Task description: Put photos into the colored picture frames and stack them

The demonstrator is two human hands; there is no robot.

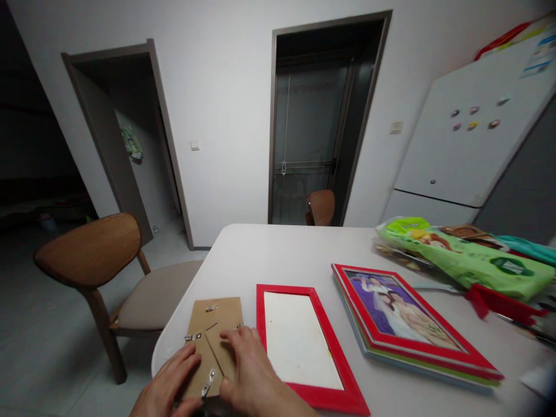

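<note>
A brown picture-frame backing board (200, 360) with metal turn clips and a slit for a stand leg lies at the table's near left. My left hand (167, 382) is closed along its left edge, fingertips on the board. My right hand (254, 368) curls over its right side, with fingers and thumb on the surface; the palm hides part of that edge. Just right of the board lies a red picture frame (321, 313) around a white panel (297, 341). Farther right, a stack of picture frames (365, 324) has a red-framed wedding photo (399, 310) on top.
The white table (256, 249) has rounded corners. On its right are a green packet (469, 260), a red object (499, 304) and other clutter. A wooden chair (91, 249) stands left, another chair (321, 207) behind. A fridge (473, 133) and two doorways are beyond.
</note>
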